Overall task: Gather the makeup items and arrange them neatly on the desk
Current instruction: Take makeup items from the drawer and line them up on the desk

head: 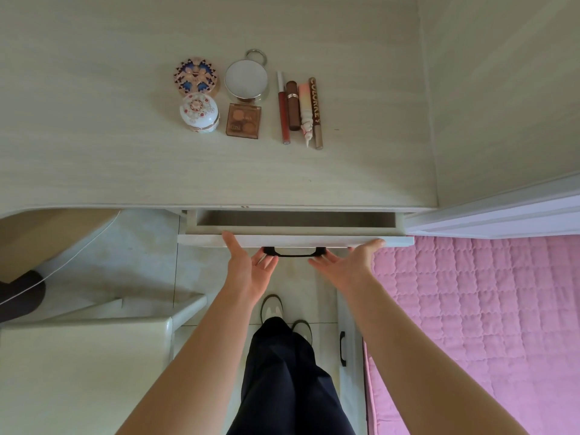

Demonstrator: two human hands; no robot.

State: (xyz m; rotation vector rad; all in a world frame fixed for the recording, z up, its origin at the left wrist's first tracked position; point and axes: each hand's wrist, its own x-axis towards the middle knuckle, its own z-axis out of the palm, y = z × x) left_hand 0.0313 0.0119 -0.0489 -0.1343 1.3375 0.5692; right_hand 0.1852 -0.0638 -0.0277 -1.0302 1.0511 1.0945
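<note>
Makeup items lie grouped on the pale desk [94, 136]: an ornate blue-and-pink compact [196, 76], a white floral jar [199, 112], a round silver mirror compact [246, 79], a brown eyeshadow palette [243, 120], a red lip gloss [283, 108], a brown tube [293, 105], a pink-and-white tube [305, 111] and a brown pencil [316, 113]. Under the desk edge a drawer [295, 240] stands slightly open and looks empty inside. My left hand [249, 266] and my right hand [348, 266] lie flat against its front panel, fingers straight, either side of the black handle [294, 252].
A pink quilted bed [477, 309] fills the right side. A white door frame [502, 211] borders the desk's right end. A pale stool or cabinet top [78, 372] sits lower left. A lower drawer handle [342, 348] shows beside my legs.
</note>
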